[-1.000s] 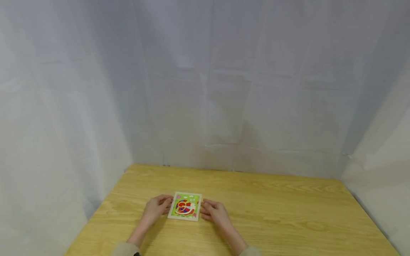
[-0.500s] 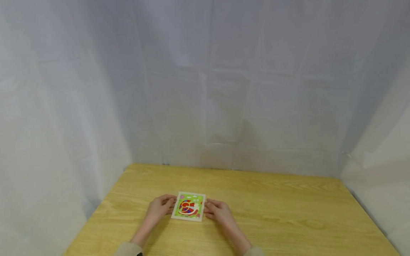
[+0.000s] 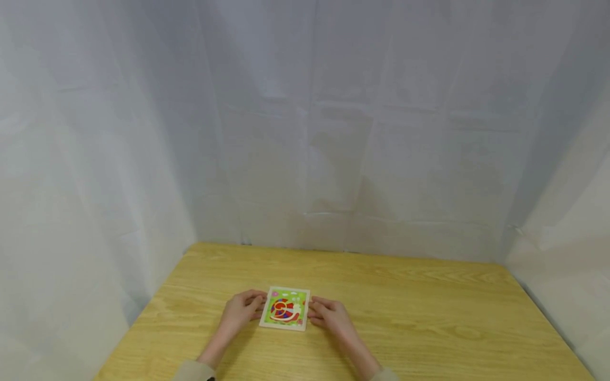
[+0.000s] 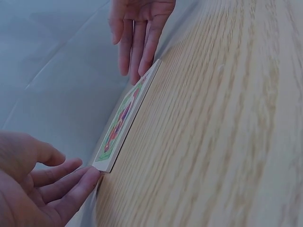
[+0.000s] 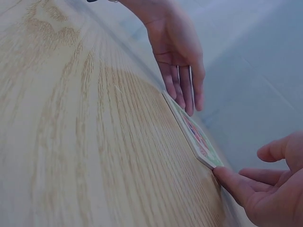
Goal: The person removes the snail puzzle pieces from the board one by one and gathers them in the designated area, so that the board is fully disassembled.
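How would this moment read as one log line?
snail board: flat on table | left grip: touches left edge | right grip: touches right edge

There are one left grip [image 3: 242,312] and one right grip [image 3: 332,319], which makes two bare hands, with two sleeves [image 3: 193,371], one board [image 3: 284,308] showing one snail [image 3: 286,312], two white clouds [image 3: 294,293] and one pink mark [image 3: 275,294], one worktop [image 3: 429,307], and three sides of pale cloth [image 3: 333,132].

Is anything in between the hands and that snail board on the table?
No, nothing that I can see. The left hand and right hand are at opposite sides of the snail board, and each seems to touch its edge in the wrist views.
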`<state>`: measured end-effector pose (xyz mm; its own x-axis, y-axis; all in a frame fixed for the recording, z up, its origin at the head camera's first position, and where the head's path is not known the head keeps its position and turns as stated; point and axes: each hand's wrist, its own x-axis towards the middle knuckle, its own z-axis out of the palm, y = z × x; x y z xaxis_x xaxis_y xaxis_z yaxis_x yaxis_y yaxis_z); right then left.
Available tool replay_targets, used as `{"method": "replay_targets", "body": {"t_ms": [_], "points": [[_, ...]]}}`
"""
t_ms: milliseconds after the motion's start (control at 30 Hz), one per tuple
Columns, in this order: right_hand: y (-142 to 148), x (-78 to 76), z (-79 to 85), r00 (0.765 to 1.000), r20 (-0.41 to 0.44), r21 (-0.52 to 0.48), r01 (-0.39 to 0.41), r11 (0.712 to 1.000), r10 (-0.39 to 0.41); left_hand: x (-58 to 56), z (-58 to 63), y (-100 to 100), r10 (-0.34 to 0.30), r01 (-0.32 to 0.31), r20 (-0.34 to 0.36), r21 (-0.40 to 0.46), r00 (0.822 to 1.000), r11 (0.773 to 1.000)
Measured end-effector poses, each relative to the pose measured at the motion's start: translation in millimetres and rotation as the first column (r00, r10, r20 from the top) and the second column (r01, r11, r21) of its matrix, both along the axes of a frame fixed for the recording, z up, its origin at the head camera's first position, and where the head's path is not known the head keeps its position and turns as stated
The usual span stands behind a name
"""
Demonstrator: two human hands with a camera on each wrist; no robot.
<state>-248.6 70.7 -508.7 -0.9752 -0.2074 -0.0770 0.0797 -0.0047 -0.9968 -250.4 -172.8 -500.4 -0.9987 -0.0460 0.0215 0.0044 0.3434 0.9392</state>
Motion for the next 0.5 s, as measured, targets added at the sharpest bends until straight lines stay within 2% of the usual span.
{"method": "replay_targets", "body": {"t_ms": [500], "points": [[15.7,4.3,0.3,1.0,-0.014,0.016,-0.003,1.0,0.003,-1.1,-3.6,12.6,-0.015,0.015,0.005,0.022,1.0,1.0]]}}
